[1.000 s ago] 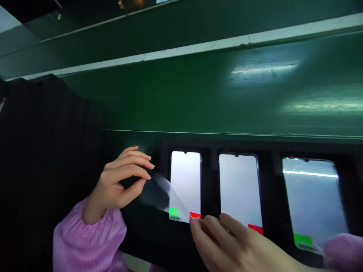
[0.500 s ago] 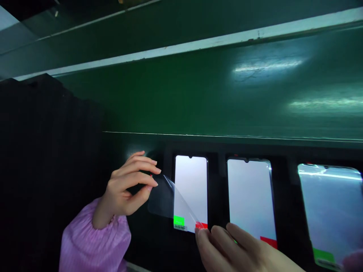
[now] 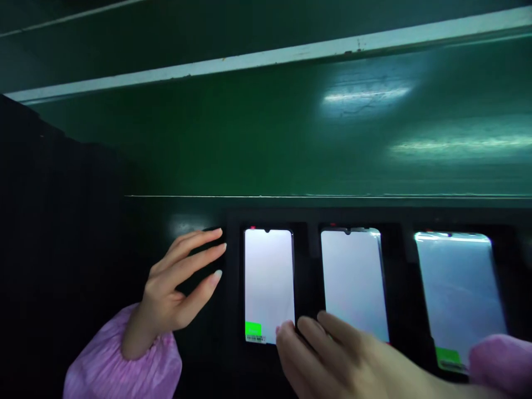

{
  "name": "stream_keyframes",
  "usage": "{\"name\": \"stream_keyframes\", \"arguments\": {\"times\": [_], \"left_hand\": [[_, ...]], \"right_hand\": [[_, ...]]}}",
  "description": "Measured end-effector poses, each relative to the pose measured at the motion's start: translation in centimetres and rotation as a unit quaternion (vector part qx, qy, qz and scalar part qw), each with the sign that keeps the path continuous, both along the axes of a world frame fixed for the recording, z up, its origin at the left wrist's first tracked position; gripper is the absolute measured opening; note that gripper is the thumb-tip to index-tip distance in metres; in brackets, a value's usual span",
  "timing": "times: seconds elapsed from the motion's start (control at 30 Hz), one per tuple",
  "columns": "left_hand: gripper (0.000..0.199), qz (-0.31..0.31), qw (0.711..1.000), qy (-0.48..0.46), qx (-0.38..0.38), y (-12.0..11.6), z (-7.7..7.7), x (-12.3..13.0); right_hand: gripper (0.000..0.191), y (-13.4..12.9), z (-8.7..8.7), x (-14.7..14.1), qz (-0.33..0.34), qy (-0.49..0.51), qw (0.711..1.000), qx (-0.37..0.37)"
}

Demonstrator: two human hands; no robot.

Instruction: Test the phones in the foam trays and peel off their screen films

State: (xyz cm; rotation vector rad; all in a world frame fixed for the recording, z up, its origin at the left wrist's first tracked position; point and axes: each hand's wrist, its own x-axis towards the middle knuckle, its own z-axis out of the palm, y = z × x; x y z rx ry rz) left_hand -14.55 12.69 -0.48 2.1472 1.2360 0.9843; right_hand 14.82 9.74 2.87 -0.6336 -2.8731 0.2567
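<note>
A phone-shaped screen [image 3: 269, 277], lit white with a notch at its top edge and a green mark at its lower left, lies flat on a black surface. A small red tab [image 3: 253, 228] shows at its top edge. My right hand [image 3: 328, 354] is at the screen's lower right corner, thumb and index finger pinched together there, covering the spot where the clear film's red tab was. The film itself can hardly be told apart from the lit screen. Left of the screen, my left hand [image 3: 178, 282] hovers with its fingers apart and nothing in them.
Two more lit screens, a middle one [image 3: 353, 277] and a right one [image 3: 457, 293], lie in a row to the right. My right forearm crosses in front of them. Beyond the black surface runs a glossy green surface [image 3: 249, 138] with a pale strip [image 3: 233, 64]. The left side is dark.
The clear film, lifted at a slant between my hands before, no longer stands up off the left screen. My left hand has let go and spread its fingers. The view has shifted slightly.
</note>
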Motion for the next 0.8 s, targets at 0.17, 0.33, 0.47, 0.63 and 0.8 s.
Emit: {"name": "stream_keyframes", "arguments": {"times": [0.17, 0.33, 0.47, 0.63, 0.8], "left_hand": [[0.041, 0.085, 0.994, 0.016, -0.06, 0.7, -1.1, 0.6], [0.044, 0.078, 0.992, 0.032, -0.099, 0.9, -2.1, 0.9], [0.047, 0.081, 0.993, 0.024, -0.081, 0.9, -2.2, 1.1], [0.047, 0.07, 0.995, 0.019, -0.072, 1.3, -2.5, 1.0], [0.048, 0.052, 0.996, 0.006, -0.071, 1.2, -2.0, 0.5]], "right_hand": [[0.018, 7.0, -0.2, 0.2, -0.089, 0.107, 0.97, -0.197], [0.006, 11.7, 1.0, 0.7, -0.278, 0.249, 0.847, -0.379], [0.011, 11.2, 2.1, 0.7, -0.345, 0.27, 0.818, -0.371], [0.013, 9.3, 2.7, 0.3, -0.368, 0.269, 0.813, -0.362], [0.015, 8.1, 2.5, 0.2, -0.367, 0.287, 0.812, -0.352]]}}
